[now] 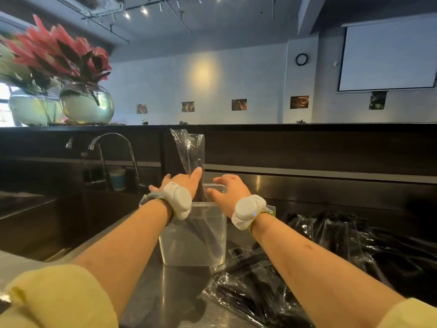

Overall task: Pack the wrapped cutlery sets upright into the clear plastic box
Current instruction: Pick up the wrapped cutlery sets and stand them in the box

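A clear plastic box (170, 252) stands on the steel counter in the middle. One wrapped cutlery set (190, 152), black cutlery in a clear sleeve, stands upright with its lower end inside the box. My left hand (183, 182) holds this set just above the box rim, index finger stretched up along the wrapper. My right hand (228, 189) hovers over the box opening with fingers spread and relaxed, holding nothing. More wrapped cutlery sets (255, 287) lie flat in a pile right of the box.
A second heap of wrapped black cutlery (354, 235) fills the counter at far right. A sink with a curved tap (113, 147) lies to the left. Glass bowls with red flowers (87, 105) stand on the raised ledge behind.
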A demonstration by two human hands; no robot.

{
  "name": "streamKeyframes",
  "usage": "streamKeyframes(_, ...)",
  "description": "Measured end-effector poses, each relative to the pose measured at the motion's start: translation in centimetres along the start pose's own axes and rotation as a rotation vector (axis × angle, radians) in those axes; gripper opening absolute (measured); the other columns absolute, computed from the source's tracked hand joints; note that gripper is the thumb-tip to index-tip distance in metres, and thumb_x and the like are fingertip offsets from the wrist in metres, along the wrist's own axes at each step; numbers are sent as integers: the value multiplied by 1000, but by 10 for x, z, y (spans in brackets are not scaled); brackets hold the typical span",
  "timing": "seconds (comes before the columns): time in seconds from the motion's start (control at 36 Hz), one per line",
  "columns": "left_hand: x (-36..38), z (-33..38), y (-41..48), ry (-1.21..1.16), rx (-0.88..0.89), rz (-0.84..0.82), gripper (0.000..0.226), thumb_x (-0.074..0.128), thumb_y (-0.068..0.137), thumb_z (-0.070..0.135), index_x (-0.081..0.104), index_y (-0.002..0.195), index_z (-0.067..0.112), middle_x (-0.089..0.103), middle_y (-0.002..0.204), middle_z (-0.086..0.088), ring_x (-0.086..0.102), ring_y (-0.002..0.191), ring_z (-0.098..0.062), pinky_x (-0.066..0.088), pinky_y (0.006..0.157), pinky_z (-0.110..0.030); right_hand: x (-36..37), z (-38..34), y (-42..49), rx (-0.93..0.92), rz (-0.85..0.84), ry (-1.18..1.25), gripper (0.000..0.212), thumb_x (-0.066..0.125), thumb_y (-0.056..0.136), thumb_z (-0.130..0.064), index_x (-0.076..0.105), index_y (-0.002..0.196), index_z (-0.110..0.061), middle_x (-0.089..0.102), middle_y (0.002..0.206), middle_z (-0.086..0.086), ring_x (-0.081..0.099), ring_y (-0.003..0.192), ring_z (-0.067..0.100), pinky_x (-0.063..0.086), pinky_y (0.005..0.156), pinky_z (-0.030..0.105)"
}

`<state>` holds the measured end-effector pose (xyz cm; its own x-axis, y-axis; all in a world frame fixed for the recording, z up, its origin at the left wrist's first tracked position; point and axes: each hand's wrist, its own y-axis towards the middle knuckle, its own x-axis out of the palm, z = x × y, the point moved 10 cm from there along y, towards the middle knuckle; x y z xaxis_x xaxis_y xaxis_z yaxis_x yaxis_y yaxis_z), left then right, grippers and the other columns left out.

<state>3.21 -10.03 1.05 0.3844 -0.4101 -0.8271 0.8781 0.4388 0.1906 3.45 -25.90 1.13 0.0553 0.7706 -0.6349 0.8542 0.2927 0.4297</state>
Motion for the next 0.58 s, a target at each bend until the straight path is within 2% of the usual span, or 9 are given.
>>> streamKeyframes(0.08,7,5,-5,-63,14,-123,65,29,95,58,64,115,7,62,121,-13,52,120,-33,32,109,-44,-4,14,1,74,-5,72,42,54,92,-34,53,131,-16,48,139,3,51,123,19,37,93,22)
streamKeyframes(0.14,5,9,-10,-109,38,-167,50,44,95,47,64,114,5,63,113,-13,58,109,-31,41,98,-35,-2,20,0,106,-52,80,41,52,94,-34,54,130,-15,55,133,6,54,119,20,37,87,22)
streamKeyframes(0.19,2,13,-9,-108,96,-165,38,52,92,39,65,106,7,63,102,-12,59,92,-27,43,81,-31,1,25,-2,128,-88,96,40,50,95,-36,54,130,-17,58,129,6,55,116,21,38,85,22)
streamKeyframes(0.25,-3,17,-10,-161,154,-141,27,57,90,34,63,103,11,62,99,-9,57,84,-21,41,73,-29,4,25,-2,134,-113,116,40,49,96,-36,53,130,-17,57,129,6,54,117,21,38,86,22)
streamKeyframes(0.33,-14,19,-9,-442,198,-76,44,64,87,25,49,128,20,60,115,-3,56,94,-19,42,74,-25,6,23,-1,132,-137,109,40,47,97,-34,53,130,-14,57,131,7,54,117,22,39,88,23)
streamKeyframes(0.42,-28,22,-15,-634,241,20,70,65,88,17,27,146,27,57,106,5,53,87,-11,40,80,-22,7,23,-2,138,-151,112,43,46,97,-33,49,134,-12,55,134,7,53,120,22,39,93,25)
streamKeyframes(0.47,-34,24,-18,-608,299,75,74,65,88,14,23,146,31,64,96,2,57,80,-6,40,81,-19,7,24,-4,140,-155,120,44,45,97,-35,48,135,-13,55,133,6,53,119,22,39,92,25)
streamKeyframes(0.5,-32,25,-17,-559,322,87,66,64,88,14,31,142,33,66,96,0,60,82,-8,43,78,-17,7,25,-4,138,-156,124,44,45,97,-36,48,135,-14,56,132,6,53,118,21,39,90,25)
streamKeyframes(0.58,-17,23,-12,-170,313,53,28,61,89,32,54,116,39,65,110,3,62,97,-17,51,87,-34,6,23,-5,115,-169,128,41,42,98,-35,53,130,-13,59,126,6,55,114,21,38,87,24)
